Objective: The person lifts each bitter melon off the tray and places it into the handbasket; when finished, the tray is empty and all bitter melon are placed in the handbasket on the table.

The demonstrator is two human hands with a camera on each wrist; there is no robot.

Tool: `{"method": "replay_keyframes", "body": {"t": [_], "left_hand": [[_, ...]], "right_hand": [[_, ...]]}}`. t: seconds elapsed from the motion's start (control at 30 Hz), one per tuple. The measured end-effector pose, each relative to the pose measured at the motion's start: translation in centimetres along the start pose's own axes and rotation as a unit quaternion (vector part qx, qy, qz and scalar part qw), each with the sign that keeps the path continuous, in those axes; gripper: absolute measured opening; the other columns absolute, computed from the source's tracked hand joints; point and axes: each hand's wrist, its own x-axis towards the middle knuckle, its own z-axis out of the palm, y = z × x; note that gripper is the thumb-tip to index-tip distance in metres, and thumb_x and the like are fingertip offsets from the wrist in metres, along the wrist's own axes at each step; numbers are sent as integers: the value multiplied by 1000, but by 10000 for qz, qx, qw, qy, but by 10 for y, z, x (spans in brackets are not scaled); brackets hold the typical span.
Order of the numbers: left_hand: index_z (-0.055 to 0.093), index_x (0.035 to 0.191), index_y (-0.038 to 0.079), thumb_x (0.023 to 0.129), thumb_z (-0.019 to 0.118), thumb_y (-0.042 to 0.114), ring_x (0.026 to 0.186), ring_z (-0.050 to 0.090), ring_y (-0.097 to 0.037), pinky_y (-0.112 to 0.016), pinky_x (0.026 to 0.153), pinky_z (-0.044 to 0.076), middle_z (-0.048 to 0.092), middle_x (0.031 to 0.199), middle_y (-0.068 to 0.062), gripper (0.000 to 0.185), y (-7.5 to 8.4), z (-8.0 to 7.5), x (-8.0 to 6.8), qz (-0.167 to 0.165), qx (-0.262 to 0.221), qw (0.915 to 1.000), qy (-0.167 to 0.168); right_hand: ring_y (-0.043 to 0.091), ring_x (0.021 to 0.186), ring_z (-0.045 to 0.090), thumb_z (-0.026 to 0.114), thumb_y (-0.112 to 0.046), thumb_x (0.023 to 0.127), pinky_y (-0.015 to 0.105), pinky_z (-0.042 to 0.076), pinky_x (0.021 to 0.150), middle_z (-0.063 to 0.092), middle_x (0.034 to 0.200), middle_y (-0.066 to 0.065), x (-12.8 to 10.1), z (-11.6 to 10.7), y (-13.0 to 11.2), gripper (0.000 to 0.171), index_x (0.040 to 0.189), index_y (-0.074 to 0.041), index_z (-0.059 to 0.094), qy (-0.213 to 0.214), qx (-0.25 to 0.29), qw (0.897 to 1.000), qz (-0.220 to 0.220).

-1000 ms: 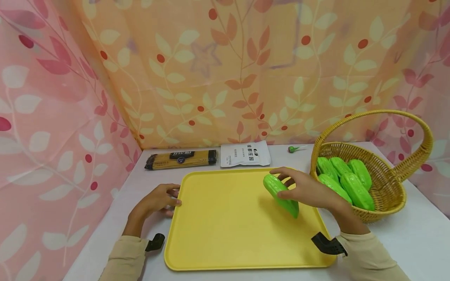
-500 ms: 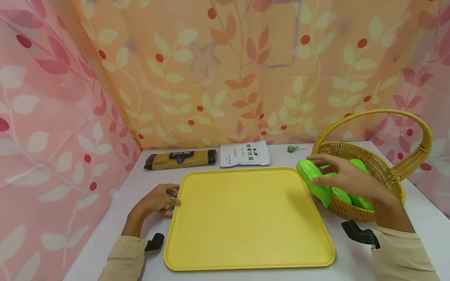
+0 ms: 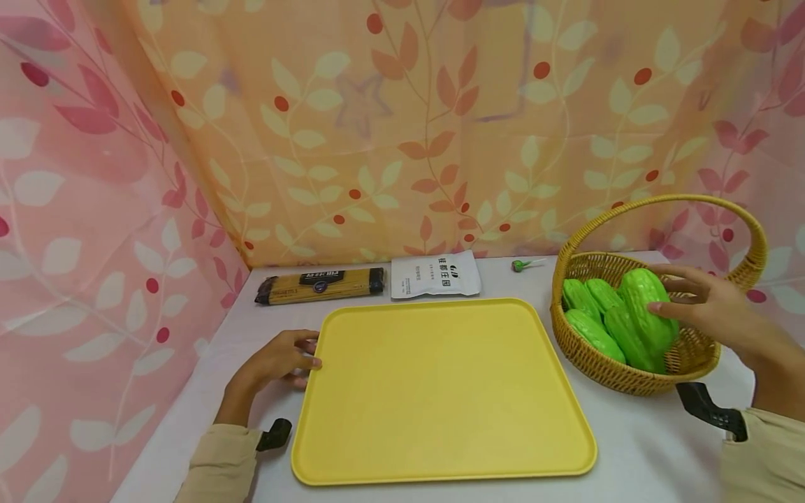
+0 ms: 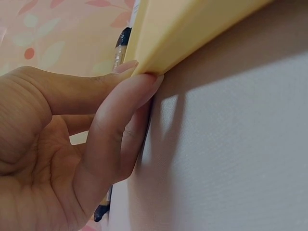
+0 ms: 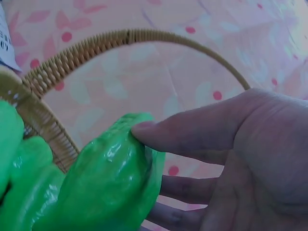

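Far left, back of table [image 3: 189,391]: 1 dark-ended pasta pack [image 3: 321,285] lying flat, w/ 1 white pouch [image 3: 435,275] just beside it to the right, both behind the yellow tray [image 3: 440,419]. L hand [image 3: 277,363] rests on the table at the tray's left edge; fingers curled, thumb and fingertips [image 4: 139,84] pinching the rim, seen close in the left wrist view. Tray surface bare, 1 tray only. Behind its right back corner, 1 small green lollipop [image 3: 522,265] on the cloth, apart from everything.

Right: 1 wicker basket [image 3: 629,377] w/ tall arched handle [image 3: 748,230], just beside the tray's right edge, not touching as far as I can tell. In it, green gourds: 4 lying on the bottom, plus the 1 held, green gourd [image 3: 648,314], resting on top of the others at the basket's right side. R hand [image 3: 717,307] is over the basket's far side, thumb and fingers [image 5: 192,132] around that gourd's end, in contact. Handle arches above hand and gourd. Floral curtains [image 3: 402,126] close in back and both sides.
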Motion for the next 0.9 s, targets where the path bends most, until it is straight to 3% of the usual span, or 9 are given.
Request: {"method": "replay_keyframes", "body": {"t": [0.13, 0.33, 0.4, 0.47, 0.6, 0.7, 0.9], "left_hand": [[48, 154, -5, 91, 79, 5, 81, 62, -20, -31, 62, 59, 61, 129, -21, 71, 0, 0, -1, 47, 0, 10000, 10], [46, 155, -7, 92, 79, 6, 82, 62, -20, -32, 61, 59, 60, 128, -22, 72, -1, -1, -2, 168, 12, 9998, -49], [47, 155, -6, 92, 79, 5, 81, 62, -20, -32, 61, 59, 60, 128, -21, 71, -1, -1, -1, 144, -40, 9999, -40], [47, 155, -5, 92, 78, 5, 80, 62, -20, -32, 62, 60, 60, 128, -21, 71, 0, -1, -1, 134, -75, 9999, -47], [48, 155, -4, 93, 78, 5, 78, 62, -20, -31, 62, 60, 60, 128, -20, 70, 0, -2, 0, 85, -58, 9999, -33], [47, 155, -5, 93, 78, 5, 77, 62, -19, -31, 62, 60, 59, 128, -21, 71, 1, -2, 1, 86, -29, 9999, -57], [45, 156, -6, 93, 78, 6, 79, 62, -19, -32, 63, 60, 60, 129, -21, 72, -1, -1, 1, 132, -33, 9999, -92]], "right_hand": [[73, 129, 32, 62, -32, 107, 85, 37, 95, 28, 151, 52, 0, -5, 17, 80, 163, 6, 19, 125, -6, 9998, 164], [74, 122, 35, 62, -26, 107, 69, 57, 79, 28, 145, 55, 1, -9, 33, 78, 160, 11, 20, 124, -236, 9991, 343], [74, 120, 36, 62, -25, 107, 65, 58, 78, 29, 143, 56, 2, -9, 37, 78, 160, 13, 18, 70, -242, 9990, 380], [74, 119, 37, 61, -25, 107, 70, 56, 83, 29, 142, 56, 2, -10, 39, 79, 160, 14, 17, -43, -227, 9988, 442], [74, 122, 34, 59, -27, 109, 81, 42, 97, 25, 143, 57, 2, -11, 44, 80, 159, 16, 14, -360, -186, 9978, 529], [74, 124, 33, 59, -28, 108, 82, 38, 98, 24, 143, 58, 2, -11, 48, 79, 158, 17, 15, -517, -181, 9971, 524], [69, 114, 51, 63, -24, 106, 70, 57, 86, 37, 138, 56, 3, -11, 52, 74, 152, 20, 25, -439, -364, 9980, 275]]}}
